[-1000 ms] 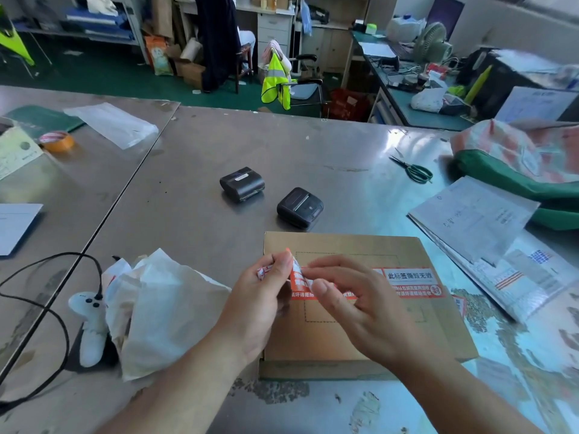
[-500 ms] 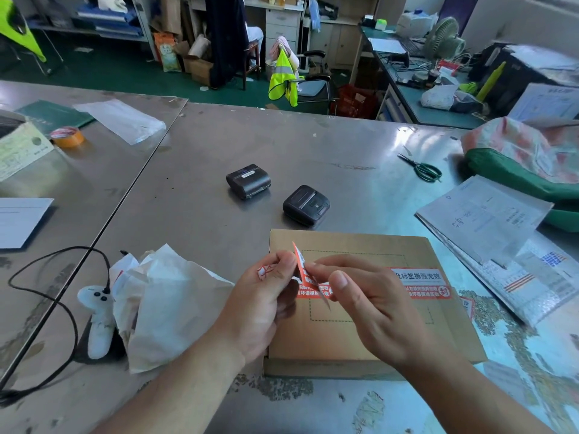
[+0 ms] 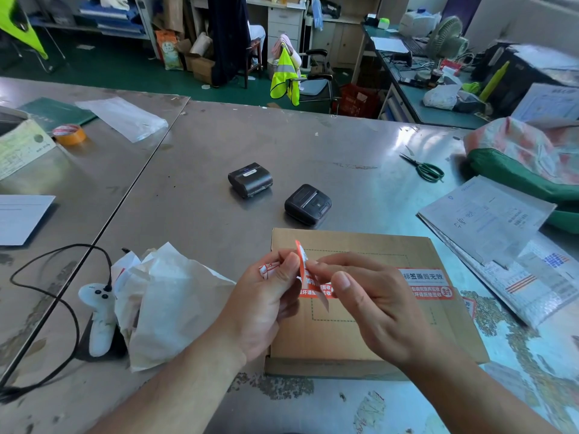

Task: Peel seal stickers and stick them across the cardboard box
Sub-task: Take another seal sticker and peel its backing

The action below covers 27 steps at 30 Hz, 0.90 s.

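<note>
Seal sticker (image 3: 301,260) is pinched by left hand (image 3: 269,296) and right hand (image 3: 376,303) above the closed cardboard box (image 3: 376,245).

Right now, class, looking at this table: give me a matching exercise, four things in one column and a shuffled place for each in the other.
Things: 1 scissors; 2 tape roll; 3 crumpled paper; 4 loose sticker.
Places: A pinched between left hand and right hand; B far left; C just left of the box; D beyond the box, to the right.
Pairs: 1-D, 2-B, 3-C, 4-A.
</note>
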Available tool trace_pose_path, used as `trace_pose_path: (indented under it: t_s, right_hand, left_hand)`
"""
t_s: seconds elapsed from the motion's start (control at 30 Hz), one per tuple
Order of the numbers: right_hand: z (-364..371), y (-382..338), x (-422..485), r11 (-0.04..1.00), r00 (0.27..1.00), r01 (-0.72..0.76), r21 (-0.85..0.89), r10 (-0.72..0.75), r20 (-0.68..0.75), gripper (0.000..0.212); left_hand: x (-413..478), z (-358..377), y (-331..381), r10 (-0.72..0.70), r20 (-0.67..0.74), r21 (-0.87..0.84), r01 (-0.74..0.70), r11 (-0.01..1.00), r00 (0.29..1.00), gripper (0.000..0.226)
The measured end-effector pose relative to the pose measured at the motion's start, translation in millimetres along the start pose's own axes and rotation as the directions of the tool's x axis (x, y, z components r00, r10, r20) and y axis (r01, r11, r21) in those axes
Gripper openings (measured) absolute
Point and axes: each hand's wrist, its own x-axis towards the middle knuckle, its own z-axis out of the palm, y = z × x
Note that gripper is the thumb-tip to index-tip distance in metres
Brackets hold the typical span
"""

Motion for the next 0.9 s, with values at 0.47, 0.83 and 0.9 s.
trace_pose_path:
  t_s: [0.47, 0.83, 0.9]
  right_hand:
    - [-3.9, 0.9, 3.8, 1.0, 1.0, 0.006, -0.016, -0.006, 0.011, 0.044]
    - [-7.5, 3.8, 5.1, 0.997, 0.999, 0.041, -0.065, -0.04, 0.01, 0.046]
    - [-9.4, 3.2, 6.1, 0.997, 0.999, 0.053, -0.06, -0.053, 0.001, 0.049]
  left_hand:
    - [2.5, -1.2, 0.3, 0.03, 0.056, 0.021, -0.031, 0.999, 0.998, 0.027]
    - [3.5, -0.6, -1.5, 0.008, 0.038, 0.047, -0.01, 0.999, 0.999, 0.021]
    - [3.8, -2.6, -0.3, 0.02, 0.052, 0.057, -0.023, 0.998, 0.998, 0.018]
